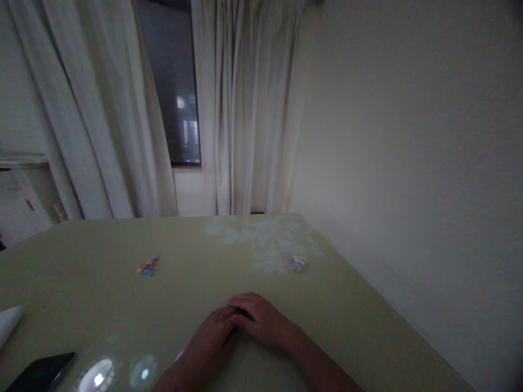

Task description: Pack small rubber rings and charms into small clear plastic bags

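My left hand (218,325) and my right hand (258,318) rest together on the pale green tabletop (183,294). The right one lies across the fingers of the left, so the left fingertips are partly hidden. Both hands look relaxed, fingers laid flat rather than curled, and no object shows in either. Beyond them to the left sits a small heap of brightly coloured little pieces (147,267). Farther right is a small, crumpled-looking whitish packet or bundle (297,263), too small to make out. Neither is touched.
A dark flat object like a phone (41,373) lies at the lower left, with a white sheet-like corner (8,321) beyond it. Round glare spots shine nearby. A wall (408,190) runs along the table's right edge; curtains (253,109) and a dark window (175,87) stand behind.
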`<state>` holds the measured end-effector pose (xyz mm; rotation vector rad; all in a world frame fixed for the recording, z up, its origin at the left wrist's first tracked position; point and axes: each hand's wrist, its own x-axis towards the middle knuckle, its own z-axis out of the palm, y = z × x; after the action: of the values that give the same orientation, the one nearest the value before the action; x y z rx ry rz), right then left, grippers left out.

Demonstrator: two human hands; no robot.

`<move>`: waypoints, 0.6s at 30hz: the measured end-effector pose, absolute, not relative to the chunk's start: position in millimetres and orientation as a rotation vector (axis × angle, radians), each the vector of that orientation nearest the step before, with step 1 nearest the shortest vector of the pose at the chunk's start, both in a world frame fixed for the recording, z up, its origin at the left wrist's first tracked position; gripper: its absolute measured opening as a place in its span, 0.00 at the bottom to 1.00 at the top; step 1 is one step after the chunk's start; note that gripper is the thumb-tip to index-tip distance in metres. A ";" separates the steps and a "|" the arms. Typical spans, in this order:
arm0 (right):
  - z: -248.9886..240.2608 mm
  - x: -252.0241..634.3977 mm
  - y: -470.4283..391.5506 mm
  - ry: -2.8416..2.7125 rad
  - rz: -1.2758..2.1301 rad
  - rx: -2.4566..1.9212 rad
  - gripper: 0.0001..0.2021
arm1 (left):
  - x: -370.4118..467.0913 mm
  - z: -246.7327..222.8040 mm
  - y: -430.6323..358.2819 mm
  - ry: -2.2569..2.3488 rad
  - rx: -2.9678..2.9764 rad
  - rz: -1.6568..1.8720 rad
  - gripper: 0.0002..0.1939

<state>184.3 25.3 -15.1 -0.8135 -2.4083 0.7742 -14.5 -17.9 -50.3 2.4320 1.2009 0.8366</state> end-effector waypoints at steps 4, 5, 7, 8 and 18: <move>-11.9 184.0 22.0 -2.417 0.780 -0.807 0.21 | -13.6 -51.6 -16.5 1.190 2.426 0.817 0.17; -12.0 183.3 21.1 -2.419 0.779 -0.804 0.21 | -13.4 -51.3 -16.4 1.194 2.429 0.815 0.17; -14.1 182.3 21.4 -2.427 0.766 -0.798 0.21 | -13.2 -50.2 -16.5 1.201 2.446 0.807 0.17; -15.9 182.9 23.6 -2.434 0.744 -0.804 0.22 | -13.4 -49.7 -16.6 1.209 2.456 0.805 0.17; -34.6 281.5 101.6 -1.866 -0.050 -1.849 0.27 | -19.9 -61.7 -13.1 1.265 2.552 0.783 0.20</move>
<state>281.5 101.6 -34.6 -1.8486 -1.8656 -0.0497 -19.9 -13.1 -61.7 2.5525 1.2648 0.7831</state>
